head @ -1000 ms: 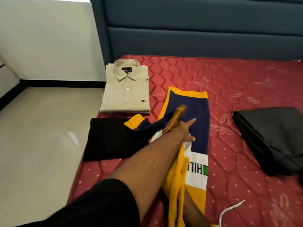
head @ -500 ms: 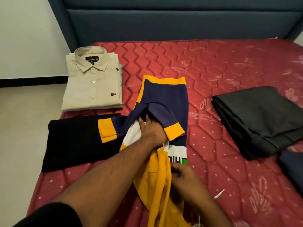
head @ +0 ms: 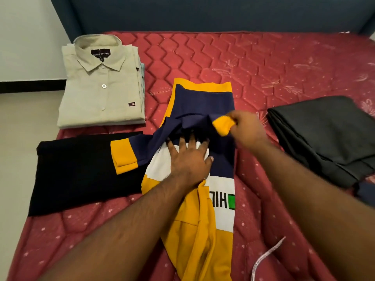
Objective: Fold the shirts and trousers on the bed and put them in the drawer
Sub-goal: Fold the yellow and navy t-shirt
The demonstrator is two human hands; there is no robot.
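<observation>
Right fingers pinching yellow cuff; left fingers spread flat on hoodie

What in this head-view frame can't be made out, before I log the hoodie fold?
- Right hand: motion-blurred; its grip on the yellow cuff is only roughly readable.
- Left hand: fingertips hidden under a navy fold of the hoodie.
- Hoodie lettering: partly covered by a yellow fold.
- Beige shirt collar label: too small to read.
- Dark blue item: cut off by the right edge.
- Drawer: not in view.
</observation>
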